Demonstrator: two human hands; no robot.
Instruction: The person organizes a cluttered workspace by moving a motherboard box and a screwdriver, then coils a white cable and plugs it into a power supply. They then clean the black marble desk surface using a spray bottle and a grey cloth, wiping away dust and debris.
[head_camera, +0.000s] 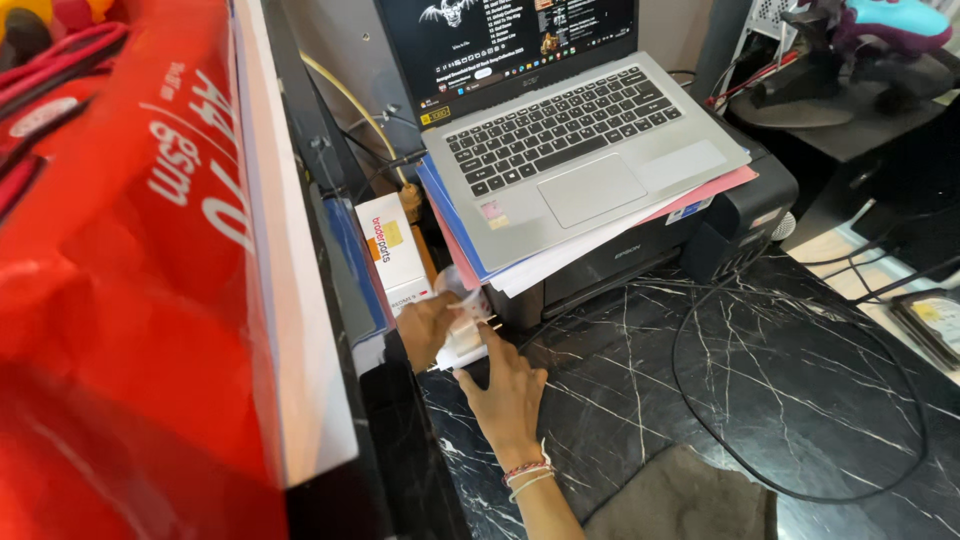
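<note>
1. Counter (760, 350): black marble-look top with white veins, glossy, fills the lower right of the view.
2. Black printer (720, 225) sits on the counter at the back; it carries a paper stack and an open laptop.
3. Black cable (690, 395) lies in a wide loop on the counter, right of centre.
4. Grey cloth (680, 495) lies flat at the near edge.
5. Small white-and-orange box (393, 250) stands at the counter's left edge, just beside the printer.
6. White paper (462, 345) rests on the counter in front of the printer's left corner.
7. Right hand (510, 395) rests on the counter, fingers touching the paper.
</note>
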